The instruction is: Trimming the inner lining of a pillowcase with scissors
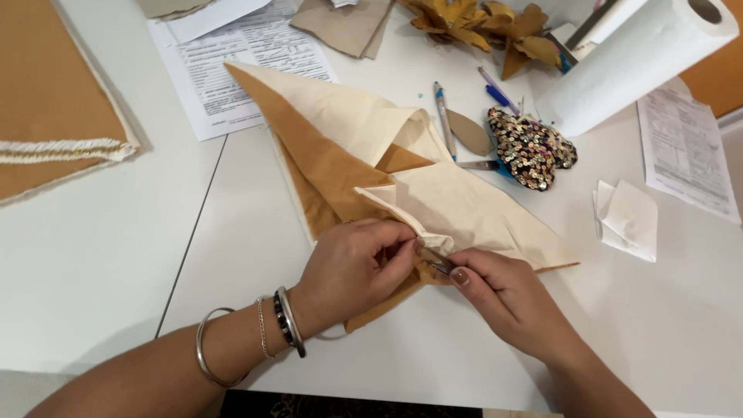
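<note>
A white table spreads under me, cluttered along its far edge. My left hand rests on the near corner of a folded piece of cream and tan fabric, thumb and forefinger pinched together on a bunched cream edge. My right hand comes in from the right, fingers closed around a small metal tool whose tip meets that same pinched spot; I cannot tell what kind of tool it is. The fabric runs from my hands toward the far left, where it overlaps a printed sheet. Beyond it on the right lie two pens, a sequined patch and a paper towel roll. A small folded white paper sits at right, well apart from my hands.
</note>
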